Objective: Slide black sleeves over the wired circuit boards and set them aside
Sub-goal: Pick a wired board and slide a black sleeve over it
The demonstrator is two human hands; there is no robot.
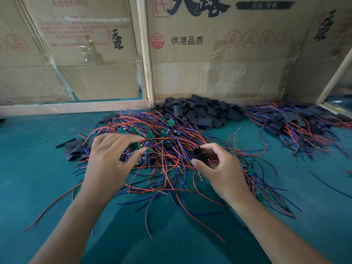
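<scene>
Your right hand (219, 168) pinches a black sleeve (200, 154) between thumb and fingers, holding it just above the near-right part of the wire heap (162, 149). Your left hand (108, 161) is spread wide over the heap's left side, with its fingers and thumb either side of a green board (135, 145); you cannot tell whether they touch it. The heap of red, blue and black wires with small green boards lies in the middle of the green table (38, 168). A pile of loose sleeves (200, 113) sits at the far edge, against the cardboard wall (209, 73). A few more sleeves (74, 149) lie just left of the heap. Toward the far right corner, a pile of sleeved boards (293, 122) rests with its wires fanned out, well apart from your hands.
</scene>
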